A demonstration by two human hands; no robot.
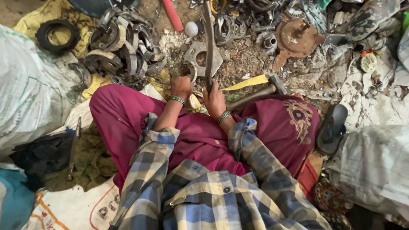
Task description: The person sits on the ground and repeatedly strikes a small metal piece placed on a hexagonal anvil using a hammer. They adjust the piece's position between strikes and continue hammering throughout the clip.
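Right hand [214,100] clenched on long metal bar [208,42], bar upright before knees. Left hand [181,86] just left of bar, gripping curved metal piece [192,72]. Hammer [260,91] lies right of bar.

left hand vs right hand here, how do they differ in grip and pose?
The left hand is closed low over a curved metal piece on the ground; the right hand grips a long dark metal bar that stands up and away from the body. The left hand sits slightly farther forward than the right hand. Both wear green beaded bangles and come out of plaid sleeves.
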